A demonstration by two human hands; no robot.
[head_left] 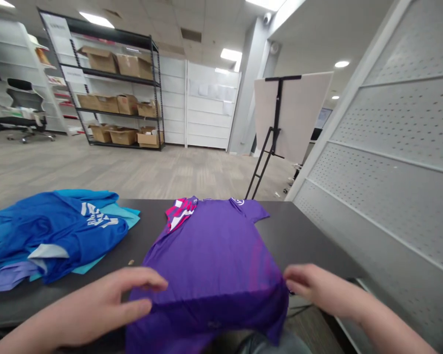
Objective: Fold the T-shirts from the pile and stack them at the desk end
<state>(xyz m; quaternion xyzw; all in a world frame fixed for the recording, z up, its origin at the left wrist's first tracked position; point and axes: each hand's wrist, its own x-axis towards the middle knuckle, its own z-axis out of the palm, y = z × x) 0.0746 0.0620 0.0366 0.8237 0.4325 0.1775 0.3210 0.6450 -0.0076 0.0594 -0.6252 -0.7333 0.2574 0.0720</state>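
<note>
**Purple shirt [210, 246] laid out on a dark desk [306, 236], one bare hand at each side**

Nearest me, the left hand [99, 307] reaches in with thumb and fingers parted over the shirt's left side; I see no cloth caught in it. Across from it, the right hand [313, 285] meets the shirt's right edge, its fingers curled and close to the thumb; I cannot tell whether they grip the fabric. Between the two hands the shirt's lower part drops over the desk's near edge. Its body runs away from the hands to the sleeves, the left one patterned in pink and white.

Beyond the left hand and further left, I see a heap of blue clothes [59, 216] with white lettering. Right of the right hand leans a perforated panel [398, 142] in my tilted view. Past the desk, ahead of the right hand, a pale board [299, 113] hangs on a black stand. Farther off, ahead of the left hand, a black rack [107, 32] carries cardboard boxes [133, 66].
</note>
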